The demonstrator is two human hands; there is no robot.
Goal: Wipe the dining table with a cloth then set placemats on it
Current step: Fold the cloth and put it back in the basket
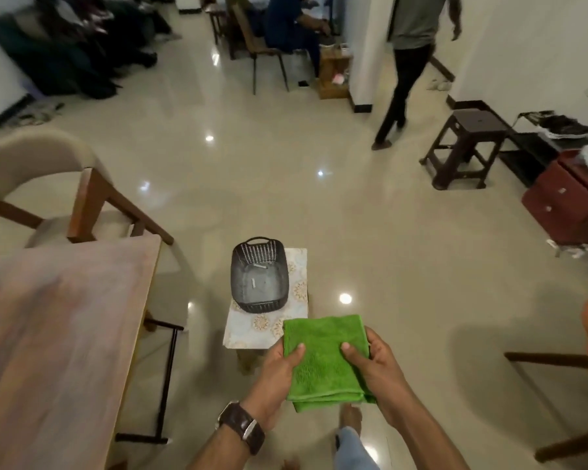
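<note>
- Both hands are on a folded green cloth [323, 357] in the lower middle of the frame, held up over the floor and not touching any furniture.
- The left hand [279, 371] grips the cloth's left edge, thumb on top and the other fingers tucked underneath. There's a dark-strapped watch [241, 427] on that wrist.
- The right hand [374, 364] grips the right edge the same way, thumb pressed on top.
- The dining table [58, 334] fills the lower left, a wooden top with a pinkish sheen, pretty blurry. The cloth is off to the right of it, well apart.
- Just above the cloth in the frame there's a small stool [296, 320] with a patterned top, and a dark perforated basket [259, 274] sits on it. A couple of small pale bits lie in the basket, can't tell what they are.
- A wooden chair [48, 184] with a beige back sits at the table's far end, left middle of the frame.
- Upper right: a person [411, 62] walking on the glossy tile floor, with a dark plastic stool [469, 147] further right and below.
- Upper middle: someone seated on a chair, blurry.
</note>
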